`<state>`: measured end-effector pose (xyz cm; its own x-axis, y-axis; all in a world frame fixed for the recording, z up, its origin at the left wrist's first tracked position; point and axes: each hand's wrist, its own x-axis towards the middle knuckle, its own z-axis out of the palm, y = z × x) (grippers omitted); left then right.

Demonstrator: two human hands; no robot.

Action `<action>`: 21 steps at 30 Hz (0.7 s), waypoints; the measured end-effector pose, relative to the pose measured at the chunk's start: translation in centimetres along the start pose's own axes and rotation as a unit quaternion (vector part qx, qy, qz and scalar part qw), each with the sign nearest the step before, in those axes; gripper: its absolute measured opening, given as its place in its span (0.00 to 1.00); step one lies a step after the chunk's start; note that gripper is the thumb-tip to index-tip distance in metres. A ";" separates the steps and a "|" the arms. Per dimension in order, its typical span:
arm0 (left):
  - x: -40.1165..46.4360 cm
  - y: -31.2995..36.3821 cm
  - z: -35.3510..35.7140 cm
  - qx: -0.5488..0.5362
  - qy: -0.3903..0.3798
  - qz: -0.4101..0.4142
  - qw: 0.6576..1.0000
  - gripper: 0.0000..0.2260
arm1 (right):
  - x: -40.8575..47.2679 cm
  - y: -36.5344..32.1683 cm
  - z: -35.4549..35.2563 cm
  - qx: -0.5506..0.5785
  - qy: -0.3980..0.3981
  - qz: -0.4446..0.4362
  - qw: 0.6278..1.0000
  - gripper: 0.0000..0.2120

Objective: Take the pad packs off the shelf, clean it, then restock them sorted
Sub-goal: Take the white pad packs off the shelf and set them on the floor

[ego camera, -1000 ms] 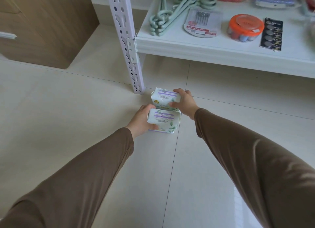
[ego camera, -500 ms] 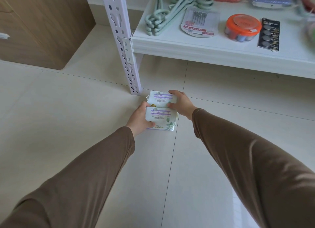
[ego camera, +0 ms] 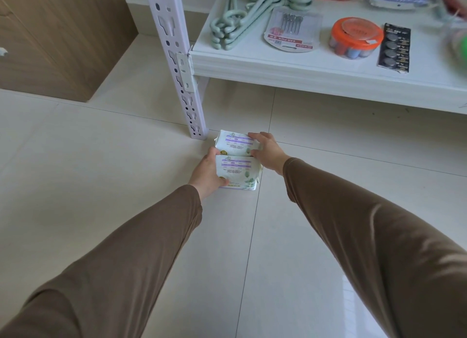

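Two white pad packs with purple labels and green leaf print lie on the floor tiles by the foot of the shelf post. My left hand (ego camera: 206, 174) grips the near pad pack (ego camera: 237, 169) from its left side, thumb over its top edge. My right hand (ego camera: 266, 149) holds the far pad pack (ego camera: 233, 144) from the right, fingers over its top. The two packs touch edge to edge. A further pack seems to lie under the near one; only its bottom edge shows. The white shelf (ego camera: 303, 70) stands just above and behind.
The perforated white shelf post (ego camera: 177, 60) stands just left of the packs. On the shelf lie green hangers (ego camera: 235, 27), an ear-pick card (ego camera: 293, 29), an orange-lidded tub (ego camera: 355, 38) and a battery card (ego camera: 394, 48). A wooden cabinet (ego camera: 55, 34) stands at far left.
Both hands have lowered the packs to the floor near the post. The far pack, raised a second ago, now lies flat against the near one.
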<state>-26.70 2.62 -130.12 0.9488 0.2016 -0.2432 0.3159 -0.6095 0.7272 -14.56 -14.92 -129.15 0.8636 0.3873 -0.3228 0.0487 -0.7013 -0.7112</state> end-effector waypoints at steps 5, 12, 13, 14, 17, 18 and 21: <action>0.0 0.0 0.1 0.008 -0.001 -0.002 1.000 0.30 | 0.0 -0.2 -0.2 -0.016 -0.004 -0.003 1.000 0.27; -0.4 0.0 -0.4 0.005 -0.008 -0.002 1.000 0.34 | -0.6 -0.4 -0.3 -0.025 -0.004 -0.009 1.000 0.29; -0.4 0.0 -0.6 0.003 -0.009 -0.004 1.000 0.34 | -0.7 -0.5 -0.5 -0.025 -0.005 -0.010 1.000 0.29; -0.5 0.0 -0.8 0.001 -0.010 -0.006 1.000 0.35 | -0.7 -0.5 -0.6 -0.027 -0.005 -0.011 1.000 0.29; -0.7 0.0 -1.3 -0.003 -0.016 -0.016 1.000 0.38 | -1.0 -0.7 -1.0 -0.037 -0.002 -0.014 0.999 0.28; -0.8 0.0 -1.5 -0.001 -0.019 -0.018 1.000 0.40 | -1.2 -0.7 -1.2 -0.044 0.001 -0.016 0.999 0.28; -1.3 0.4 -2.5 0.017 -0.028 -0.023 0.999 0.46 | -2.0 -0.8 -1.8 -0.064 0.017 -0.016 0.998 0.27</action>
<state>-27.86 4.00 -127.94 0.9316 0.1875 -0.3114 0.3575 -0.6272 0.6920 -15.44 -16.18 -126.78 0.8766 0.3923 -0.2787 0.1386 -0.7604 -0.6346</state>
